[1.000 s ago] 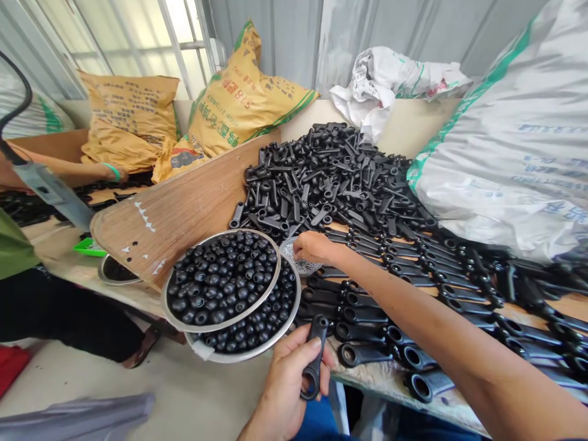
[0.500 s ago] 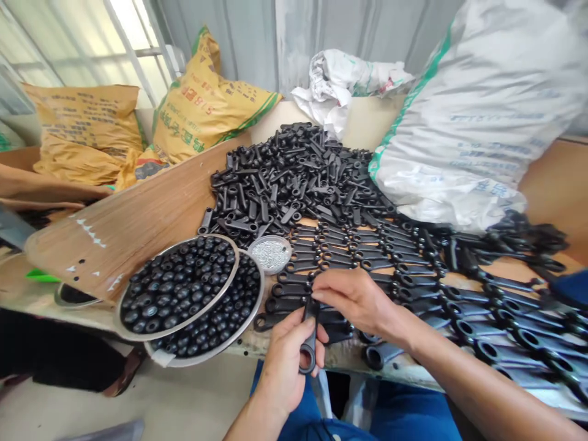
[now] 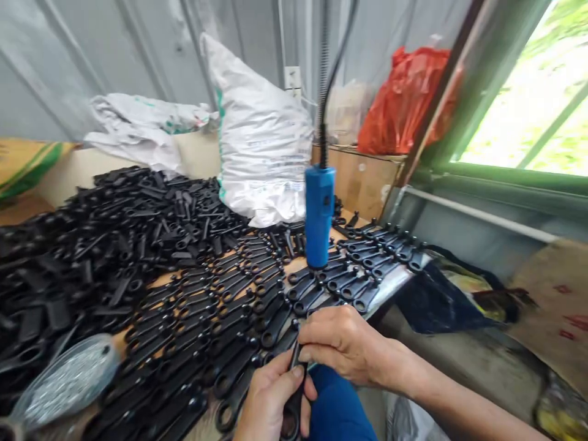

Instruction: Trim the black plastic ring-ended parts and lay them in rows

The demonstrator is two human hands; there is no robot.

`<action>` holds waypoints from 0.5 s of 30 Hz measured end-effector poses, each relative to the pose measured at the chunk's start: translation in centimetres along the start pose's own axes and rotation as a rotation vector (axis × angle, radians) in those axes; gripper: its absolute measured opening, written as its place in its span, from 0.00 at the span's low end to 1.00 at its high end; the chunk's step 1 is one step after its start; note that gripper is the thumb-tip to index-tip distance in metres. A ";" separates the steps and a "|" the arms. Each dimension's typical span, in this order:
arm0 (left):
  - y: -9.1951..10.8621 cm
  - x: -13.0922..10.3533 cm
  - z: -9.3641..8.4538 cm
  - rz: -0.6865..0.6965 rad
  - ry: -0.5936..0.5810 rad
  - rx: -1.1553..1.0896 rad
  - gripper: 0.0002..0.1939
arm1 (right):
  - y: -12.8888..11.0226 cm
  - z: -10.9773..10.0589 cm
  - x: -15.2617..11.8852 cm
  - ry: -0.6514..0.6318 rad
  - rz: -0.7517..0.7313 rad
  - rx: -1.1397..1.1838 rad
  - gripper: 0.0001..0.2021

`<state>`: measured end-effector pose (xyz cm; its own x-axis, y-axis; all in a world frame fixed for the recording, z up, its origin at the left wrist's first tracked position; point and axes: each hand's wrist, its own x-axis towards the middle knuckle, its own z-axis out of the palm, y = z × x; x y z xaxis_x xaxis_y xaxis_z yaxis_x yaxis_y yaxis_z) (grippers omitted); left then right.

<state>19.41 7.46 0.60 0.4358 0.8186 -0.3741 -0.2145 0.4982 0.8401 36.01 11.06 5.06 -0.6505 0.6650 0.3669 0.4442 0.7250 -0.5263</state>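
Observation:
My left hand is wrapped round a black crank handle, its ring end pointing down toward me. My right hand is closed, thumb and fingertips pinched at the handle's upper end. The fingers hide whether a small part is between them. Just beyond my hands, rows of similar black crank handles lie on the table, many with a small shiny tip at the narrow end. A blue electric screwdriver hangs upright on a coiled spring above these rows.
A heap of loose black handles covers the left. Nearer stands a clear tub of small silvery pieces. Behind are a white sack, a cardboard box and a red plastic bag. The table's edge runs along the right.
The view has swung to the right, bringing in the hanging screwdriver, red bag and window. Bowls of black knobs have left view. Both hands still hold the handle together.

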 end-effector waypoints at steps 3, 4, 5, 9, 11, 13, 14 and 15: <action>0.0 2.0 2.7 -0.104 -0.145 -0.012 0.17 | 1.4 -2.4 -2.9 0.044 0.115 0.184 0.11; 0.1 2.5 3.5 -0.131 -0.163 -0.017 0.17 | 1.7 -3.1 -3.7 0.056 0.173 0.268 0.10; 0.2 3.0 4.2 -0.153 -0.173 -0.020 0.17 | 2.1 -3.7 -4.3 0.064 0.230 0.352 0.10; 0.5 4.8 6.0 -0.201 -0.216 0.022 0.18 | 2.9 -5.5 -5.8 0.041 0.356 0.495 0.10; 0.6 5.6 6.4 -0.201 -0.225 0.028 0.17 | 3.3 -6.2 -5.9 0.012 0.369 0.449 0.10; 0.7 6.1 6.6 -0.185 -0.239 0.022 0.16 | 3.7 -7.0 -5.7 -0.027 0.356 0.393 0.09; 0.9 6.3 6.7 -0.175 -0.244 0.022 0.15 | 3.9 -7.4 -5.4 -0.051 0.348 0.379 0.08; 1.1 6.4 6.8 -0.166 -0.244 0.019 0.14 | 4.1 -7.7 -5.1 -0.075 0.343 0.369 0.08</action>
<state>27.88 11.27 1.76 0.6613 0.6322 -0.4038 -0.1070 0.6123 0.7834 45.95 12.02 6.95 -0.5539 0.8291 0.0761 0.4015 0.3461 -0.8479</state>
